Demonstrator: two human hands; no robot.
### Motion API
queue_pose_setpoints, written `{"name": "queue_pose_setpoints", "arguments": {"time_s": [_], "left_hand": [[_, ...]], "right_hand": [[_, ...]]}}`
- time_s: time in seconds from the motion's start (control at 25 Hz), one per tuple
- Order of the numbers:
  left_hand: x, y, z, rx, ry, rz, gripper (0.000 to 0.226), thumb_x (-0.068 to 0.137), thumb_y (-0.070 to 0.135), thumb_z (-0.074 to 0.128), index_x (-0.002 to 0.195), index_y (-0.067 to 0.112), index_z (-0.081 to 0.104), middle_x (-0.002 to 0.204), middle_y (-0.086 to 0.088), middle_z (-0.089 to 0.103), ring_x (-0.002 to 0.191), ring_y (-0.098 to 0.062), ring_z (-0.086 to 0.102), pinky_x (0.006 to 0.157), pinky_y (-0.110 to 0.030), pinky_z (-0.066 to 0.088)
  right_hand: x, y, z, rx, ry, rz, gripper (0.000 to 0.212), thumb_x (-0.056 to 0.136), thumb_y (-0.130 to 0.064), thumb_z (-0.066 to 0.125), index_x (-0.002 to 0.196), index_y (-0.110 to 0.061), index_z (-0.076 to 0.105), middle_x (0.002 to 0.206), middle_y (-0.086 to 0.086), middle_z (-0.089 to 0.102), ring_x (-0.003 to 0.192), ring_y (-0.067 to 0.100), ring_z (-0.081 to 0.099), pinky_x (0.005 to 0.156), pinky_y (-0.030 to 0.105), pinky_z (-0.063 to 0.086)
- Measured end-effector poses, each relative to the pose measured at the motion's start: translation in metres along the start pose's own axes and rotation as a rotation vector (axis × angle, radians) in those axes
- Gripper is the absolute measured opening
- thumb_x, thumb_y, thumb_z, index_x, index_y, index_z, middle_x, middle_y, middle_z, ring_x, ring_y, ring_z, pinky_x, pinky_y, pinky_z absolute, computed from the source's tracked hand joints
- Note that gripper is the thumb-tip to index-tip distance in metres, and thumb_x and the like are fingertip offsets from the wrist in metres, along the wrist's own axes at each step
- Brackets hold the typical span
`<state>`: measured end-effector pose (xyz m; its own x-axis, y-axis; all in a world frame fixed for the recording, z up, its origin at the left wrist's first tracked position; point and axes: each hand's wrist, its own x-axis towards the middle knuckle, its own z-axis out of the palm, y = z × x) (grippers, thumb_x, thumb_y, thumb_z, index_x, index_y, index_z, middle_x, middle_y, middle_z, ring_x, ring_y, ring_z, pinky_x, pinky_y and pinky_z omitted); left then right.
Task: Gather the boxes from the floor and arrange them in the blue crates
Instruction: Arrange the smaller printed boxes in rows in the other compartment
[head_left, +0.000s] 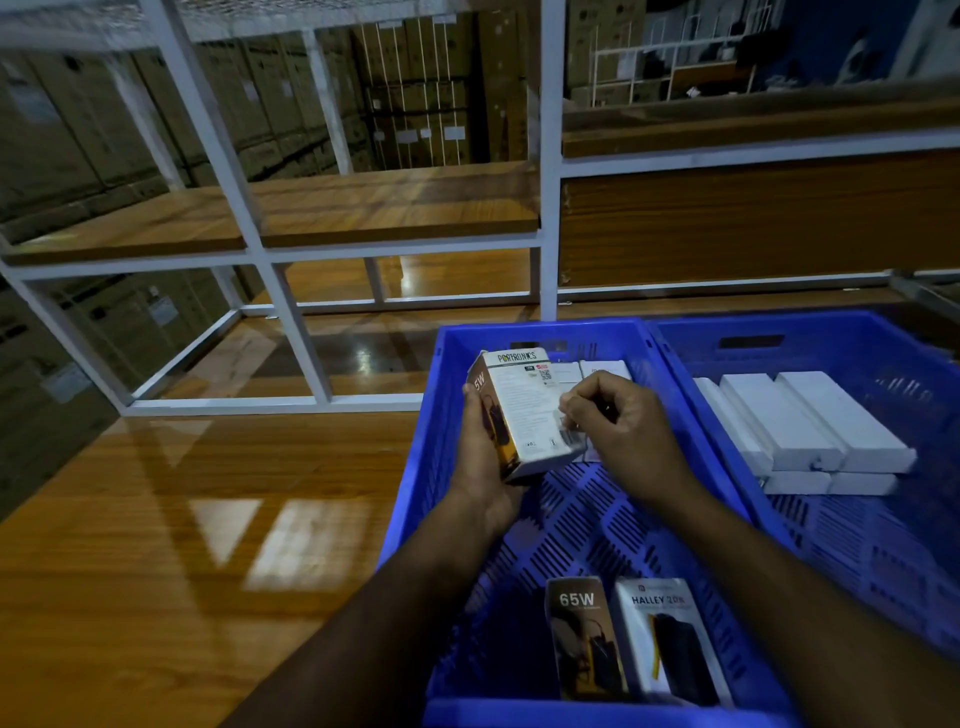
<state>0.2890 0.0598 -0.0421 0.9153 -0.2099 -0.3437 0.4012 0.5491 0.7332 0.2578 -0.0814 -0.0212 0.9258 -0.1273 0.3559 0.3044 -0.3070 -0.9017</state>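
Left hand (480, 457) is wrapped around the Portronics box (524, 415), thumb side on its dark "65W" face, holding it tilted above the left blue crate (415, 467). Right hand (623, 431) is in at the box's 3 o'clock edge, fingers curled and pinching its lower corner. Start nearest: at 6 o'clock in that same crate, 2 boxes stand side by side against the near wall, the 65W box (582, 639) and just beside it at its 3 o'clock the Halley 20K box (665, 639). Mid-crate, bare slotted floor under the hands. Up at 12 o'clock, behind the held box, white boxes (602, 369) line the far wall, partly hidden. Over at 3 o'clock, the right blue crate (883, 343), touching the first, carries a stack of long white boxes (810, 421) in 2 layers. Both crates sit on the glossy wooden worktop (182, 545). Beyond, at 12 o'clock, a white metal rack (291, 249) with wooden shelves.
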Motion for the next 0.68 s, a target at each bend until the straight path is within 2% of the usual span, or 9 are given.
{"name": "queue_pose_setpoints", "arguments": {"time_s": [0.08, 0.16, 0.28, 0.36, 0.44, 0.56, 0.68], "left_hand": [[0.002, -0.001, 0.0, 0.045, -0.001, 0.005, 0.065, 0.095, 0.07, 0.034, 0.119, 0.02, 0.069, 0.118, -0.015, 0.072, 0.11, -0.035, 0.068, 0.105, -0.053, 0.048], [0.003, -0.002, -0.001, 0.132, 0.009, 0.037, 0.059, 0.096, 0.06, 0.046, 0.126, 0.013, 0.065, 0.116, -0.016, 0.073, 0.105, -0.033, 0.071, 0.094, -0.048, 0.056], [0.013, -0.009, -0.007, 0.34, 0.128, 0.096, 0.049, 0.089, 0.044, 0.069, 0.125, 0.012, 0.062, 0.11, -0.012, 0.075, 0.097, -0.027, 0.073, 0.076, -0.04, 0.061], [0.022, -0.019, -0.012, 0.404, 0.178, 0.106, 0.056, 0.075, 0.04, 0.083, 0.121, 0.015, 0.064, 0.108, -0.009, 0.076, 0.094, -0.026, 0.074, 0.076, -0.043, 0.063], [0.031, -0.029, -0.015, 0.546, 0.256, 0.147, 0.072, 0.051, 0.051, 0.091, 0.112, 0.018, 0.068, 0.106, -0.007, 0.075, 0.09, -0.025, 0.074, 0.076, -0.046, 0.063], [0.033, -0.044, -0.016, 0.851, 0.379, 0.2, 0.068, 0.04, 0.061, 0.086, 0.095, 0.026, 0.069, 0.095, 0.003, 0.073, 0.086, -0.016, 0.069, 0.075, -0.035, 0.061], [0.032, -0.062, -0.01, 0.93, 0.358, 0.245, 0.082, 0.032, 0.066, 0.084, 0.099, 0.025, 0.064, 0.094, 0.006, 0.071, 0.087, -0.019, 0.07, 0.071, -0.039, 0.062]], "right_hand": [[0.0, 0.003, 0.0, -0.043, -0.011, 0.0, 0.019, 0.095, -0.02, 0.063, 0.078, -0.011, 0.063, 0.074, 0.005, 0.067, 0.07, 0.015, 0.064, 0.062, 0.03, 0.052], [0.0, 0.008, 0.001, -0.157, -0.021, 0.011, 0.021, 0.097, -0.026, 0.061, 0.079, -0.014, 0.06, 0.071, 0.001, 0.062, 0.064, 0.01, 0.058, 0.06, 0.033, 0.049], [0.003, 0.019, -0.003, -0.27, -0.035, 0.145, 0.009, 0.097, -0.026, 0.058, 0.095, -0.017, 0.058, 0.076, 0.003, 0.062, 0.069, 0.021, 0.061, 0.066, 0.046, 0.052], [0.003, 0.024, -0.003, -0.356, -0.102, 0.253, 0.015, 0.095, -0.026, 0.058, 0.107, -0.018, 0.054, 0.083, 0.004, 0.066, 0.076, 0.024, 0.064, 0.068, 0.046, 0.055], [0.002, 0.027, -0.001, -0.486, -0.121, 0.279, 0.02, 0.094, -0.027, 0.059, 0.111, -0.019, 0.053, 0.086, 0.002, 0.067, 0.077, 0.022, 0.065, 0.067, 0.042, 0.056], [0.008, 0.024, -0.014, -0.491, 0.164, 0.235, 0.02, 0.091, -0.019, 0.06, 0.11, -0.022, 0.054, 0.084, -0.003, 0.065, 0.072, 0.017, 0.063, 0.06, 0.034, 0.053], [0.016, 0.025, -0.034, -0.541, 0.286, 0.264, 0.006, 0.093, -0.019, 0.057, 0.098, -0.021, 0.056, 0.08, -0.003, 0.06, 0.065, 0.014, 0.053, 0.053, 0.028, 0.037]]}}
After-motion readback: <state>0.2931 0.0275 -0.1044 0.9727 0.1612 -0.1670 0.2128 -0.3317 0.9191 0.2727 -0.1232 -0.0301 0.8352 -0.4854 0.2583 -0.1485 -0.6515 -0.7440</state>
